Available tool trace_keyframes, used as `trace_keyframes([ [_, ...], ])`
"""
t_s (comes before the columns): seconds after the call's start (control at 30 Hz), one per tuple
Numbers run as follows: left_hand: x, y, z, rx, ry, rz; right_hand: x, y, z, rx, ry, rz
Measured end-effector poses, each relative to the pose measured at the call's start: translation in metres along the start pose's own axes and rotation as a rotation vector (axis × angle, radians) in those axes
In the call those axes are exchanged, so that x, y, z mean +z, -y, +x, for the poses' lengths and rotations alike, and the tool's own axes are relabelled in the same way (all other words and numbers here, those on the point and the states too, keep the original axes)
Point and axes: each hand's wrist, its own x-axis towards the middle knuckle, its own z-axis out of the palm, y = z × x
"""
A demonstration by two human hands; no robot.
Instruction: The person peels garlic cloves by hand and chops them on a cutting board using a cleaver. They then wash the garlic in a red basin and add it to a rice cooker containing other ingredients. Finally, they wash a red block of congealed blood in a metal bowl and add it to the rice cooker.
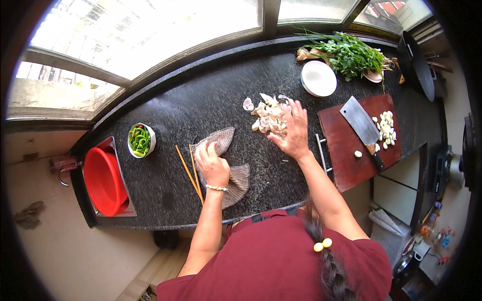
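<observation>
Garlic skins (271, 116) lie in a loose heap on the black speckled countertop (177, 105). Spread along the heap's right side, my right hand (294, 131) touches the skins with its fingers apart. My left hand (213, 163) rests on a crumpled grey-brown cloth (238, 180), fingers bent over it; whether they grip the fabric is hidden. Two wooden chopsticks (188, 175) lie just left of that hand. To the right, a red-brown cutting board (339, 143) carries a cleaver (360, 121) and several peeled garlic cloves (387, 126).
At left stand a bowl of green chilies (140, 140) and a red basin (103, 180) in the sink. A white bowl (319, 78), leafy herbs (348, 54), ginger (310, 54) and a dark wok (416, 64) occupy the back right. A metal handle (321, 152) sticks out beside the board.
</observation>
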Motion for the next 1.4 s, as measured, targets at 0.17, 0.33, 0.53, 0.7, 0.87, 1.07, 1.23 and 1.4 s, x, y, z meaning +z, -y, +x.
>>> trace_keyframes([
  [0.17,0.020,-0.047,0.046,0.239,0.054,-0.426,-0.011,0.012,-0.039,-0.017,0.102,0.027],
  [0.33,0.101,-0.071,0.085,0.249,0.057,-0.462,0.006,-0.001,-0.019,-0.023,0.104,-0.044],
  [0.53,0.114,-0.082,0.090,0.369,0.164,-0.638,0.037,-0.019,0.033,-0.106,0.054,-0.036],
  [0.7,0.115,-0.088,0.090,0.235,0.095,-0.846,0.043,-0.016,0.054,-0.212,0.133,-0.007],
  [0.87,0.121,-0.085,0.092,0.223,0.109,-0.643,0.046,-0.010,0.061,-0.306,0.092,0.028],
  [1.07,0.107,-0.079,0.091,0.123,0.181,-1.072,0.064,-0.008,0.072,-0.280,-0.020,0.055],
  [1.23,0.089,-0.055,0.106,0.075,0.206,-1.027,0.054,-0.014,0.076,0.000,-0.156,0.466],
  [1.4,0.110,-0.051,0.124,0.215,0.025,-0.527,0.005,-0.018,0.047,0.753,-0.059,1.628],
])
